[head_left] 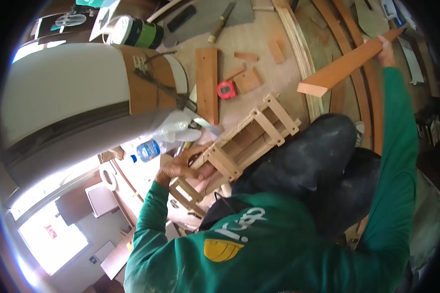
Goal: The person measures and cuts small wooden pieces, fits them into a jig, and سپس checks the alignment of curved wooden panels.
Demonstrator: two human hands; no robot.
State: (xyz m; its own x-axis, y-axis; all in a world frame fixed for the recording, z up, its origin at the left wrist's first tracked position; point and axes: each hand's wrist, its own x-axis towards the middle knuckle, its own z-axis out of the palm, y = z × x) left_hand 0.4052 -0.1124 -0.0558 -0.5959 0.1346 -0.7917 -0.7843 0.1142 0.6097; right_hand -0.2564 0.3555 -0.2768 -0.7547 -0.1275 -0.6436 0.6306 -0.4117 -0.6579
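A ladder-like wooden frame (273, 126) with short cross pieces and small holes lies diagonally beside my dark-trousered legs. My left hand (183, 166) grips it near its lower-left part, fingers along the rail and partly hidden by it. My right hand (385, 52), raised at the upper right, is closed on a long reddish wooden board (340, 72) angled across the plywood surface (286, 80). Near the middle, a red tape measure (226, 90) lies among an upright plank (207, 83), a small square block (248, 79) and offcuts.
A chisel-like tool (220, 24), a green-black bucket (149, 34) and long wood strips (362, 88) lie around the upper area. A thick pale column (68, 88) with a cardboard wrap fills the left. A blue-capped bottle (148, 150) and plastic bag (178, 124) are beside the frame.
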